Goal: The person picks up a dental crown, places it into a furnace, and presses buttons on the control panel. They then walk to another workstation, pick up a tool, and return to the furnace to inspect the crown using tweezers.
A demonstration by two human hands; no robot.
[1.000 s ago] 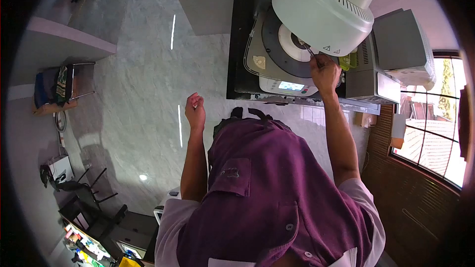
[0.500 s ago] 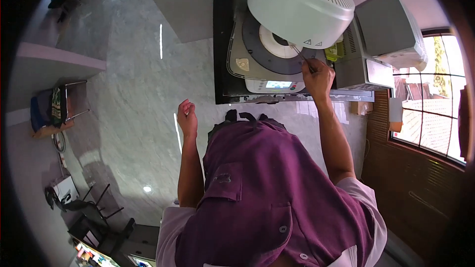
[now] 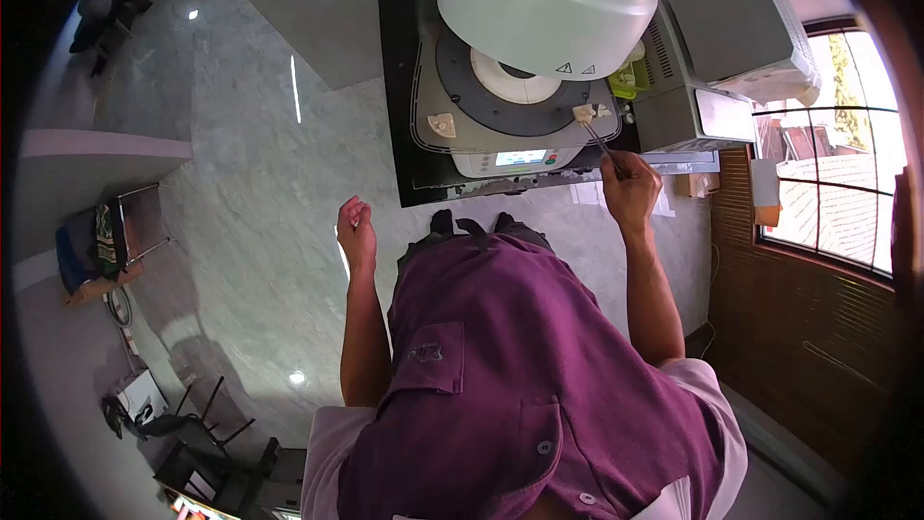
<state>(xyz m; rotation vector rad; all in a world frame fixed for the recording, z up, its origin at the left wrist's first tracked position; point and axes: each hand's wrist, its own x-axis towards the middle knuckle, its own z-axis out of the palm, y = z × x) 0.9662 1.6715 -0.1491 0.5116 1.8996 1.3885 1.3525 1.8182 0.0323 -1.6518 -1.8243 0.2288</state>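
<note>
My right hand [image 3: 631, 189] is closed around slim metal tweezers [image 3: 599, 138]. Gripped at their tips is a small off-white piece [image 3: 584, 114], over the front right of a grey furnace base. The furnace's pale rounded head [image 3: 544, 14] is raised above a dark round plate [image 3: 462, 96] with a white ring-shaped platform [image 3: 525, 90] in the middle. On the base's left side lies another small pale piece [image 3: 442, 125]. My left hand [image 3: 356, 236] hangs in the air left of my apron, fingers loosely bent, with nothing visible in it.
The furnace's lit screen [image 3: 521, 158] faces me at the front of the black table [image 3: 409, 188]. To the right stand a grey boxy unit [image 3: 688, 120] and a yellow-green container [image 3: 629, 80]. A barred window [image 3: 837, 154] is at far right.
My right hand has drawn back from the white platform toward me, bringing the tweezers with a pale piece at their tips. My left hand has barely moved, and the view has shifted slightly.
</note>
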